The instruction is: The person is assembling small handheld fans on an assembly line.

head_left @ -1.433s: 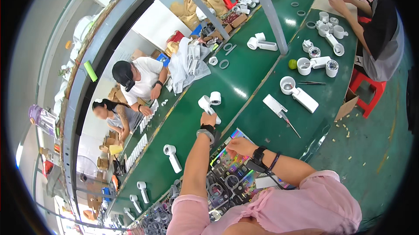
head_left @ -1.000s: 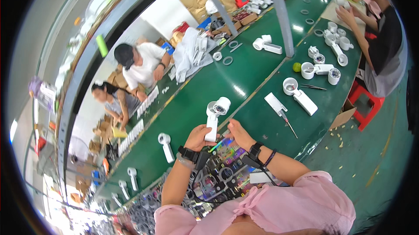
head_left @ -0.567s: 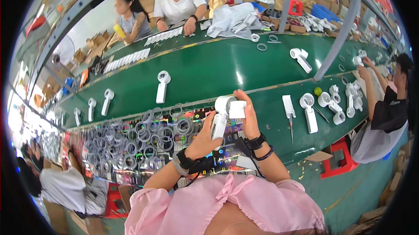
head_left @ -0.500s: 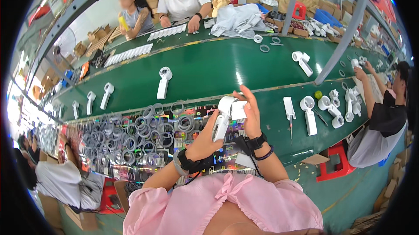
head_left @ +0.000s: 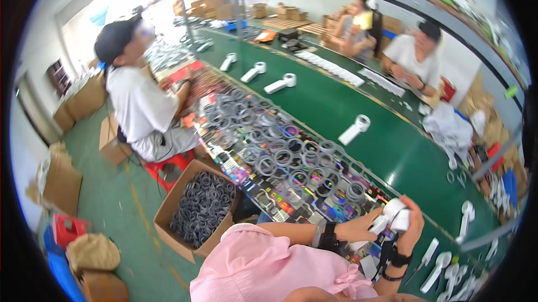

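Both my hands are on a white handheld fan (head_left: 394, 210) near the bench's front edge, at the lower right. My left hand (head_left: 365, 227) is closed round its handle side. My right hand (head_left: 413, 224) wraps the round head from the other side, its fingers curled over the top. Motion blur and my fingers hide part of the fan. Many grey rings (head_left: 266, 166) lie loose on a shiny patterned sheet (head_left: 246, 179) beside my left forearm. Another white fan (head_left: 355, 129) lies on the green belt beyond them.
An open carton (head_left: 167, 224) full of grey rings stands on the floor to my left. A co-worker in a white shirt (head_left: 143, 97) sits at the bench's left. Two people sit across the belt. More white fans (head_left: 436, 272) and a screwdriver lie at the lower right. Metal posts frame the bench.
My view has swung left, bringing the carton of rings and the left co-worker into sight. The fan remains in both hands, and my right fingers are now curled more closely over it.
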The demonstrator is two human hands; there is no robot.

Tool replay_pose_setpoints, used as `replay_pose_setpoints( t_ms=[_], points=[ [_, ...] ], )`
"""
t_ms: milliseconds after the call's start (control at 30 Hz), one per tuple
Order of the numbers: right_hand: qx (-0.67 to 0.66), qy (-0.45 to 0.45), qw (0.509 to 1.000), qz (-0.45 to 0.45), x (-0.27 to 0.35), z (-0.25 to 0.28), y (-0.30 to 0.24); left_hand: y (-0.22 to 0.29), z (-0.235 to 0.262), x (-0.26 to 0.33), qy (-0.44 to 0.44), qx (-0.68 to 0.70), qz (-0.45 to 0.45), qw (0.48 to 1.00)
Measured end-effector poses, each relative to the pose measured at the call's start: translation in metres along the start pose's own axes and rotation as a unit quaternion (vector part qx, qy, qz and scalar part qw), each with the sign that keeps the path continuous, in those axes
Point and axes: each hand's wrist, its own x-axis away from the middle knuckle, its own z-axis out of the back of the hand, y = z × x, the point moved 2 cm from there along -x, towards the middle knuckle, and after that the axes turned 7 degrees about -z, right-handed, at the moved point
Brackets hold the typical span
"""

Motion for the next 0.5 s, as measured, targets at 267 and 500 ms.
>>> replay_pose_setpoints(
  t_ms=[267, 500],
  points=[
    [0.188, 0.047, 0.960, 0.201, 0.008, -0.081, -0.016, 0.029, 0.037, 0.030, 0.120, 0.236, 0.148, 0.953],
    [0.231, 0.038, 0.956, 0.178, 0.004, -0.079, -0.022, 0.025, 0.028, 0.032, 0.084, 0.164, 0.131, 0.974]
  ],
)
